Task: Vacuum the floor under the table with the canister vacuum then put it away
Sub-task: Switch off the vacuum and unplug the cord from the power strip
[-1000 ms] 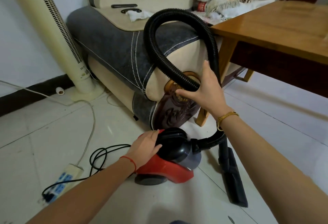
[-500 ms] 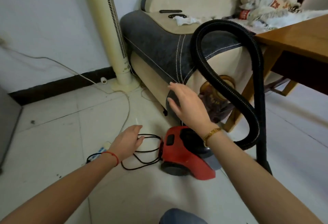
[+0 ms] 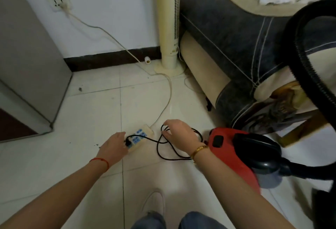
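Left hand [image 3: 114, 144] grips the black plug [image 3: 127, 142] seated in the power strip [image 3: 140, 137]; right hand [image 3: 179, 131] pinches the cord loops [image 3: 164, 148]. Canister vacuum [image 3: 241, 153] sits at 3 o'clock of the hands, on the floor [image 3: 91, 110]. Judgement: vacuuming apparently finished; unplugging, cord gathering and stowing remain.

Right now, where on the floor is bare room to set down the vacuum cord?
Bare tile lies between the grey cabinet and the power strip, and near the shoe. It is crowded around the black cord, between both hands and the red vacuum.
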Demonstrator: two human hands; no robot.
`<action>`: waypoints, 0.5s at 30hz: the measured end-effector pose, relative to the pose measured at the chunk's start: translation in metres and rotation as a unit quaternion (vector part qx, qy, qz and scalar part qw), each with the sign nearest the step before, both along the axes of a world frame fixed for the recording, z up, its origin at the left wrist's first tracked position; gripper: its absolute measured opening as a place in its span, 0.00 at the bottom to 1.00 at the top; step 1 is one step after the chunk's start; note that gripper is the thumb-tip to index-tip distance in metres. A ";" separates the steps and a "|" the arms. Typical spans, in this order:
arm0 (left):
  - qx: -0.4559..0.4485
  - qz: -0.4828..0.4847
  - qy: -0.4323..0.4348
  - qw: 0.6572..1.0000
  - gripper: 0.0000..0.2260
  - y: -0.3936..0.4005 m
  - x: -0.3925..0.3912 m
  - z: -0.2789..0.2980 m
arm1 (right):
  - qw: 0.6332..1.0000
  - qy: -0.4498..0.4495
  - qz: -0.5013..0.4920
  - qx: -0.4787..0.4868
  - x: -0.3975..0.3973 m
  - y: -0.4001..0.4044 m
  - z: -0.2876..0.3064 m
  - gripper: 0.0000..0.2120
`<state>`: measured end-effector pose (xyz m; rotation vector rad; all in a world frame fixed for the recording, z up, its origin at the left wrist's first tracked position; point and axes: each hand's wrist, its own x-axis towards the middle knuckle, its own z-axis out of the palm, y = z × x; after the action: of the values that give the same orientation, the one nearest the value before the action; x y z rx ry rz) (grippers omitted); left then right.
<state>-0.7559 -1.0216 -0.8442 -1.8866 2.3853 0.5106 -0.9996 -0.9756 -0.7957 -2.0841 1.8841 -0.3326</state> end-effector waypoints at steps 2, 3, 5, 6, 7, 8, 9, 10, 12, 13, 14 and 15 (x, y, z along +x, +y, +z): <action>0.018 0.017 -0.002 1.000 0.28 -0.009 0.013 -0.018 | 0.999 0.000 0.017 0.028 0.017 -0.018 -0.016 0.16; 0.026 0.021 0.000 0.999 0.28 -0.014 0.019 -0.027 | 0.999 0.002 0.027 0.043 0.025 -0.028 -0.023 0.16; 0.041 0.032 0.008 0.999 0.28 -0.024 0.026 -0.045 | 0.997 0.010 0.048 0.067 0.039 -0.049 -0.039 0.17; 0.046 0.037 0.011 0.998 0.28 -0.029 0.028 -0.054 | 0.996 0.014 0.055 0.075 0.046 -0.060 -0.048 0.17; 0.049 0.040 0.014 0.998 0.28 -0.034 0.030 -0.063 | 0.995 0.016 0.059 0.082 0.053 -0.070 -0.057 0.17; 0.053 0.043 0.016 0.998 0.28 -0.040 0.031 -0.071 | 0.994 0.015 0.063 0.088 0.059 -0.080 -0.065 0.17; 0.057 0.047 0.019 0.997 0.28 -0.045 0.032 -0.080 | 0.993 0.017 0.069 0.093 0.065 -0.089 -0.073 0.16; 0.061 0.051 0.022 0.997 0.28 -0.051 0.033 -0.088 | 0.992 0.022 0.077 0.099 0.071 -0.097 -0.081 0.16; 0.067 0.060 0.031 0.995 0.29 -0.061 0.032 -0.104 | 0.989 0.037 0.093 0.112 0.081 -0.111 -0.096 0.16; 0.069 0.066 0.033 0.995 0.29 -0.066 0.031 -0.111 | 0.987 0.041 0.098 0.119 0.085 -0.117 -0.104 0.16; 0.072 0.071 0.033 0.994 0.30 -0.070 0.030 -0.118 | 0.986 0.043 0.100 0.127 0.090 -0.123 -0.110 0.17; 0.074 0.074 0.033 0.994 0.30 -0.074 0.030 -0.125 | 0.985 0.047 0.099 0.135 0.095 -0.127 -0.117 0.17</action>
<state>-0.7261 -1.0955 -0.9696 -2.0198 2.1848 0.7499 -0.9048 -1.1028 -0.9125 -2.1054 1.6451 0.0673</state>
